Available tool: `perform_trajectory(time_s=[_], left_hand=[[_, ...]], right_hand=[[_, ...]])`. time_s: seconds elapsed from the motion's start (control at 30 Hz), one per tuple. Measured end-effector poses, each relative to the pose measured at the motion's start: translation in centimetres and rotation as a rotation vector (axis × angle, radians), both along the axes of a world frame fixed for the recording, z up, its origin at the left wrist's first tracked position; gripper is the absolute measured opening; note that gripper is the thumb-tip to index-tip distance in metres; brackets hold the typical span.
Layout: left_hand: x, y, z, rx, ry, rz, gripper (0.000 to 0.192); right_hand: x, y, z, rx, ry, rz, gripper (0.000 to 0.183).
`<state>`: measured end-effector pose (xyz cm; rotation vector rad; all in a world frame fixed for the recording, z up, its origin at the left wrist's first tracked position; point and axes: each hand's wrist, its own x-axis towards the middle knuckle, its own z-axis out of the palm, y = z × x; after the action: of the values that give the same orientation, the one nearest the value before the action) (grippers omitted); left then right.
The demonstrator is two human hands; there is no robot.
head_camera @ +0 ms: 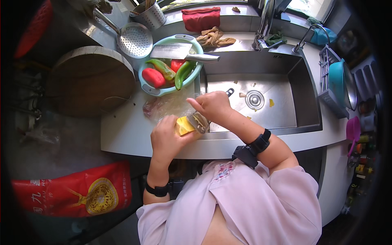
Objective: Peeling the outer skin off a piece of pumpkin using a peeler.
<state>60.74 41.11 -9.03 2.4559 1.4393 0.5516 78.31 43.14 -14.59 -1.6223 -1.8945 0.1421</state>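
Note:
My left hand (167, 134) grips a yellow-fleshed chunk (183, 126), probably pumpkin, over the counter's front edge beside the sink. A dull grey-brown part, perhaps its rind, faces right. Just above it, my right hand (214, 105) is closed with the thumb pointing left. A dark handle end with a hanging hole (230, 92) sticks out behind that fist, perhaps a peeler's; the tool's head is hidden. A clear plastic bag (171, 105) lies crumpled on the counter beyond my left hand.
A green basin (146, 88) holds red and green peppers (165, 71), with a cleaver (171, 51) across its rim. Peel scraps (271, 103) lie in the steel sink (275, 122). A round wooden chopping block (92, 82) stands left, a skimmer (134, 39) behind. A dish rack (333, 98) stands right.

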Motion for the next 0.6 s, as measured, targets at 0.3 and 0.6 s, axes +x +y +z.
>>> perform_trajectory(time_s=[0.3,0.6], left_hand=[[0.5,0.7,-0.3,0.066,0.022,-0.035,0.041],[0.8,0.6,-0.3,0.074,0.049,0.001,0.043]], right_hand=[[0.6,1.8,-0.3,-0.004,0.003,0.055,0.046],[1.4,2.7,-0.3,-0.235,0.095,0.003,0.049]])
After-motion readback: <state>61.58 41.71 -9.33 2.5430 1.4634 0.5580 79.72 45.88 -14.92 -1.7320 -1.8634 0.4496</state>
